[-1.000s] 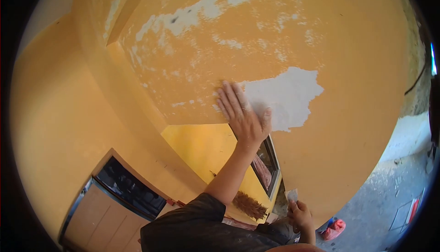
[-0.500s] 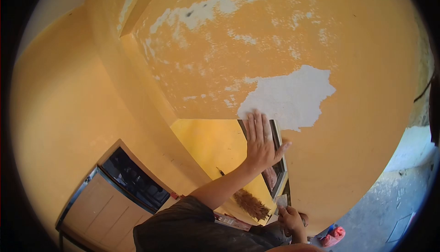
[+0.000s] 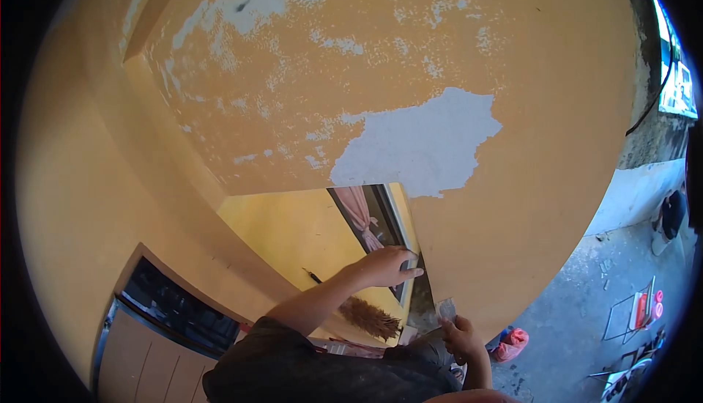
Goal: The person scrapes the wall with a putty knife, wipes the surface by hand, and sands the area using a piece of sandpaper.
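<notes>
My left hand [image 3: 390, 266] is off the wall, in front of the window opening, with loosely bent fingers and the thumb apart; nothing shows in it. Lower down, my right hand [image 3: 464, 338] is closed around the handle of a putty knife [image 3: 446, 308], whose blade points up beside the wall edge. Above both hands, the yellow wall [image 3: 512, 234] carries a large smooth white patch [image 3: 421, 143] with a ragged outline. Thinner white streaks and specks spread over the paint higher up.
A framed window with a pink curtain [image 3: 356, 209] lies behind my left hand. A brown feathery duster [image 3: 370, 318] is below my left forearm. On the grey floor [image 3: 560, 315] to the right are a red plastic bag [image 3: 511, 344] and a metal-framed chair [image 3: 633, 311]. A person [image 3: 668, 220] is at the far right.
My left hand has come down from the white patch, its fingers now bent instead of stretched. The view has shifted right, showing more floor. The putty knife stays in my right hand.
</notes>
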Tool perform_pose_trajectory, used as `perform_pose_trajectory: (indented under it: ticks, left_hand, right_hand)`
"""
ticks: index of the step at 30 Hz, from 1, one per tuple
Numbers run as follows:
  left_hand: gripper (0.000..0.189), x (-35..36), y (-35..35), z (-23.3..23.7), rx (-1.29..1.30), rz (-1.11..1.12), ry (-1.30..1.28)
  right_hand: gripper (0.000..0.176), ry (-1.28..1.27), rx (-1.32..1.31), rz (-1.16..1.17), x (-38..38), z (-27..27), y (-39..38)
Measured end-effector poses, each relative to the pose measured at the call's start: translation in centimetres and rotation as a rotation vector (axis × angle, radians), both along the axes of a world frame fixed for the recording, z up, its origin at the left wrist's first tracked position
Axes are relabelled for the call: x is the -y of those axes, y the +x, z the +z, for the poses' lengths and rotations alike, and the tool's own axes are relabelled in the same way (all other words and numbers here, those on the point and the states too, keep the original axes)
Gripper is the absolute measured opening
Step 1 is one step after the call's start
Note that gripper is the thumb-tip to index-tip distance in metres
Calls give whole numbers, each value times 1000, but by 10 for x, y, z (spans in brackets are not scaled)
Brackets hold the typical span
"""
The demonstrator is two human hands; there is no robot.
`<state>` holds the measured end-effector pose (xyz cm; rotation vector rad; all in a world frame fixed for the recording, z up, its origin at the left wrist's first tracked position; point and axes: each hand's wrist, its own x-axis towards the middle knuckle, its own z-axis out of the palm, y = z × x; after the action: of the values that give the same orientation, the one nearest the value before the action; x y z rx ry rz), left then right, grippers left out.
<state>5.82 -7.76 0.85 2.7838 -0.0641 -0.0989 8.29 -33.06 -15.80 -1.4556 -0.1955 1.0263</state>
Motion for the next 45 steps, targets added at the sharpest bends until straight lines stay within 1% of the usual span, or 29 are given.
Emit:
perform_pose_trajectory:
  ticks: [2,4,7,8,9,10,12,13,14,16,18,20,21,23,24,26,29,31,32,33,34,35,36,38,39,41,42,44,45]
  left_hand:
    - [34,3,-5,21,11,-59,-38]
    - [34,4,-7,39,-92,-69,-112]
    - [35,11,-14,67,-183,-152,-131]
    - [35,11,-17,73,-247,-180,-139]
    - [35,10,-17,76,-239,-187,-138]
    - [37,8,-18,79,-227,-226,-186]
    - [41,7,-22,78,-212,-303,-296]
    - [33,6,-23,80,-129,-334,-387]
    - [33,6,-24,84,-126,-337,-393]
    - [25,7,-30,95,31,-303,-644]
    - [22,5,-32,102,59,-323,-677]
    - [23,2,-31,97,401,-372,-860]
    - [23,0,-33,97,393,-375,-871]
    - [26,-3,-36,97,528,-192,-1028]
    - [26,-1,-37,100,519,-191,-1036]
    - [33,8,-37,106,469,-11,-1134]
    - [35,16,-31,108,563,31,-1135]
    - [37,18,-25,114,671,125,-1103]
    - [37,17,-22,114,666,128,-1112]
    - [37,16,-19,114,735,103,-1123]
    - [37,16,-16,114,803,77,-1135]
    - [34,17,-16,115,810,59,-1168]
    - [34,20,-16,117,804,59,-1180]
    - [31,29,-17,124,873,15,-1208]
    - [31,32,-15,126,865,15,-1215]
    - [30,38,-9,131,856,-31,-1254]
    - [30,39,-5,135,844,-29,-1258]
    - [28,41,5,145,828,4,-1116]
    - [31,43,11,149,865,-14,-1098]
  right_hand:
    - [30,-4,-1,-8,-3,6,1]
    - [32,28,25,22,-9,9,4]
    - [34,7,75,40,-17,28,3]
    - [34,7,84,32,-20,35,2]
    - [31,21,98,38,-24,43,2]
    - [28,31,111,45,-27,53,1]
    - [30,26,178,53,-30,88,0]
    - [33,32,242,66,-33,107,2]
    - [33,25,244,64,-35,124,6]
    - [33,128,486,39,-39,154,13]
    - [30,138,488,25,-43,195,12]
    - [27,146,491,13,-46,223,10]
    - [27,207,476,-26,-48,232,9]
    - [28,257,457,-70,-50,249,6]
    - [26,270,510,-66,-52,257,3]
    - [25,272,551,-59,-58,268,-1]
    - [26,260,621,-87,-69,282,2]
    - [19,72,960,-152,-74,289,8]
    - [19,62,957,-150,-76,293,5]
    - [18,102,1057,-216,-78,299,-2]
    - [21,141,1158,-282,-79,303,-6]
    - [43,161,1188,-259,-81,302,-6]
    - [43,148,1186,-259,-81,304,-10]
    - [62,248,1116,-274,-83,310,-20]
    - [62,239,1112,-278,-85,310,-22]
    - [71,368,975,-332,-87,309,-23]
    - [71,361,967,-338,-89,305,-18]
    - [67,389,1362,-484,-96,295,-1]
    - [67,382,1354,-489,-96,297,0]
